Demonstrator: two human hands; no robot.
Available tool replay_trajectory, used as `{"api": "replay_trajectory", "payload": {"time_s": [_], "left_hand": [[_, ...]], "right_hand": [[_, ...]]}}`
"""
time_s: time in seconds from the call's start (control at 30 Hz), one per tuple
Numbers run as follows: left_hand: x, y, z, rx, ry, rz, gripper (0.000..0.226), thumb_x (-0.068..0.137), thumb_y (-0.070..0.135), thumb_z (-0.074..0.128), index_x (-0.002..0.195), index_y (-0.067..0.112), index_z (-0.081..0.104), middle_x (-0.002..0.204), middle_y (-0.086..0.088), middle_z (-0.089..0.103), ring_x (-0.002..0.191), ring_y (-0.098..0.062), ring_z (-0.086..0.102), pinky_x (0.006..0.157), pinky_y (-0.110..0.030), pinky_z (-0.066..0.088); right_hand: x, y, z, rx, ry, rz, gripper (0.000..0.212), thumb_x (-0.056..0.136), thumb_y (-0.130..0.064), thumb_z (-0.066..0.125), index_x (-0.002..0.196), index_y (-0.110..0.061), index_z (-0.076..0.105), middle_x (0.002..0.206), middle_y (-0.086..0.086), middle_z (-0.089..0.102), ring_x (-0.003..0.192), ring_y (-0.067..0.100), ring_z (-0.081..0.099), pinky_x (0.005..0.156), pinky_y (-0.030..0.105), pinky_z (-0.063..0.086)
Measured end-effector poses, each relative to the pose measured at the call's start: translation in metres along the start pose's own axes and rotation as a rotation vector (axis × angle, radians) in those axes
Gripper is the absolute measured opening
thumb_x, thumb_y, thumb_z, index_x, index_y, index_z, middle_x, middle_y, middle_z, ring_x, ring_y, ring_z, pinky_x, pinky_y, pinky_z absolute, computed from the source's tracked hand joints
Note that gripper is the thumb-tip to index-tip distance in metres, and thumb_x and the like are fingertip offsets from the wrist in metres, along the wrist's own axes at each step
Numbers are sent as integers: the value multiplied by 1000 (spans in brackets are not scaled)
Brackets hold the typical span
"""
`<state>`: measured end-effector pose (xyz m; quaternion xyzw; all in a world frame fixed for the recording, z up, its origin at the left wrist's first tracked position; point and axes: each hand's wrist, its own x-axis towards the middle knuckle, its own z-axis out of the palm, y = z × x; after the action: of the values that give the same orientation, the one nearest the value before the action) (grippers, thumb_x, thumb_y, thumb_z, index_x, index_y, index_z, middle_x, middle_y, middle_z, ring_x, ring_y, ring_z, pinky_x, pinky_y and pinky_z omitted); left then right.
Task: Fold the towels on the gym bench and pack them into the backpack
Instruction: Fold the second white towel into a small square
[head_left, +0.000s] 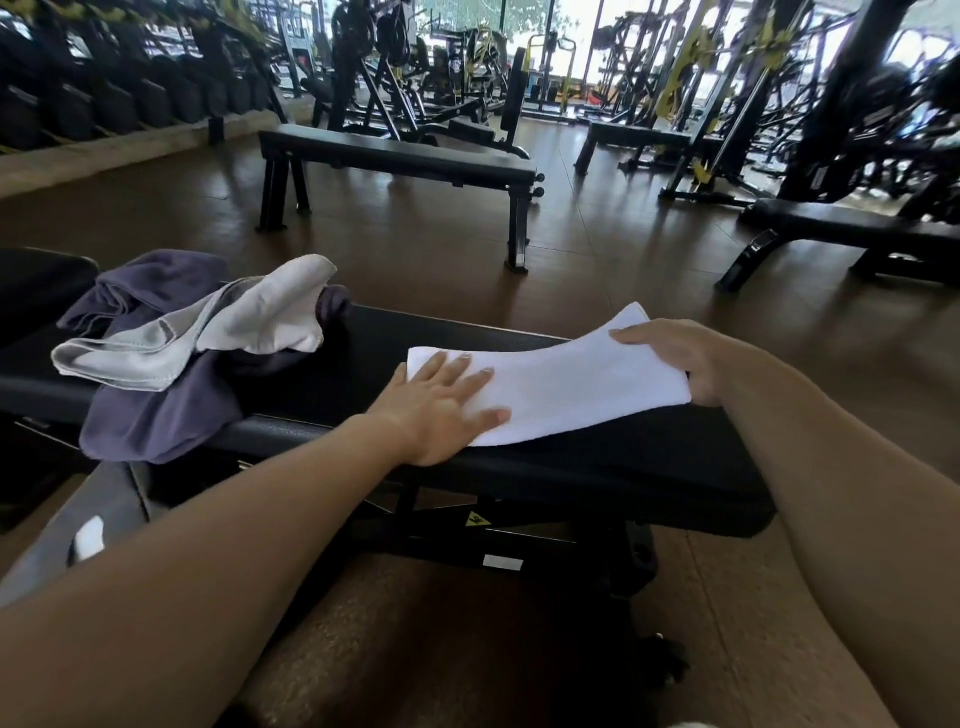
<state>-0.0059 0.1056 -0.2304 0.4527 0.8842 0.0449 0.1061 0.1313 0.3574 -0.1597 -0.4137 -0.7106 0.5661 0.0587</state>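
A white towel (566, 382) lies folded into a long strip on the black gym bench (597, 467). My left hand (441, 405) presses flat on its left end with fingers spread. My right hand (685, 358) grips the right end, fingers over the top and thumb under, lifting that end slightly off the pad. To the left on the same bench, a grey towel (208, 327) lies crumpled over a purple towel (156, 415), which hangs over the near edge. No backpack is in view.
A second flat bench (400, 156) stands behind, across brown floor. Another bench (852, 228) sits at the right. Weight machines and racks fill the back. A grey object (78, 530) lies low at the left beside the bench.
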Motion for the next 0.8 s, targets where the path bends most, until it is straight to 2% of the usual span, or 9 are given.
{"api": "replay_trajectory", "payload": {"time_s": [0.17, 0.3, 0.37, 0.43, 0.5, 0.53, 0.67, 0.73, 0.8], "left_hand": [[1, 14, 3, 27, -27, -15, 81, 93, 79, 16, 161, 38, -4, 170, 3, -14, 155, -22, -20, 122, -57, -14], [9, 25, 4, -225, -28, -62, 72, 98, 69, 31, 161, 37, 12, 171, 5, 2, 157, -24, -10, 121, -59, -13], [13, 19, -1, -577, 104, -92, 57, 103, 48, 44, 156, 32, 33, 165, 2, 31, 154, -25, 21, 125, -55, 9], [9, 6, -6, -816, 385, -169, 40, 101, 26, 55, 141, 24, 54, 139, 1, 62, 131, -20, 55, 114, -43, 40], [3, -10, -10, -847, 587, -276, 29, 97, 18, 60, 125, 21, 63, 111, 5, 74, 106, -15, 67, 98, -36, 52], [0, -17, -11, -906, 602, -310, 25, 98, 17, 60, 122, 20, 64, 102, 5, 76, 97, -14, 69, 93, -34, 54], [-4, -30, -7, -1073, 470, -342, 25, 103, 20, 54, 127, 14, 60, 92, 0, 78, 73, -10, 67, 67, -23, 48], [-5, -34, -5, -1052, 460, -338, 31, 101, 24, 58, 131, 15, 58, 92, 2, 78, 76, -10, 69, 69, -24, 48], [-6, -34, -6, -1020, 441, -329, 39, 97, 29, 66, 133, 17, 57, 97, 3, 77, 84, -12, 71, 73, -24, 49]], "right_hand": [[-8, -13, -5, 88, -92, -68, 35, 90, -18, 72, 122, -5, 63, 113, 15, 74, 93, 28, 76, 65, 35, 61], [-23, -39, 23, 139, -228, -168, 33, 90, -11, 68, 120, 2, 63, 116, 19, 72, 103, 28, 73, 72, 35, 63], [-33, -48, 50, 50, -215, -216, 11, 89, -9, 68, 98, -4, 65, 96, 15, 69, 83, 24, 72, 62, 30, 60], [-41, -53, 78, -102, -186, -259, 8, 87, -8, 68, 85, -9, 60, 79, 9, 60, 59, 17, 65, 50, 23, 52], [-45, -50, 103, -198, -188, -268, 4, 89, -8, 65, 88, -6, 62, 71, 7, 55, 47, 14, 57, 45, 20, 47], [-45, -47, 114, -226, -200, -267, 6, 90, -8, 64, 93, -3, 65, 69, 7, 55, 45, 14, 54, 44, 20, 46], [-47, -42, 138, -255, -309, -279, 20, 97, -13, 60, 114, -5, 67, 84, 10, 63, 55, 19, 61, 48, 25, 52], [-41, -45, 134, -206, -239, -345, 17, 100, -12, 55, 112, -11, 67, 90, 8, 66, 62, 19, 64, 49, 25, 54], [-24, -44, 124, -384, -57, -498, 13, 97, -17, 57, 103, -24, 68, 98, 3, 70, 77, 18, 67, 62, 31, 59]]}}
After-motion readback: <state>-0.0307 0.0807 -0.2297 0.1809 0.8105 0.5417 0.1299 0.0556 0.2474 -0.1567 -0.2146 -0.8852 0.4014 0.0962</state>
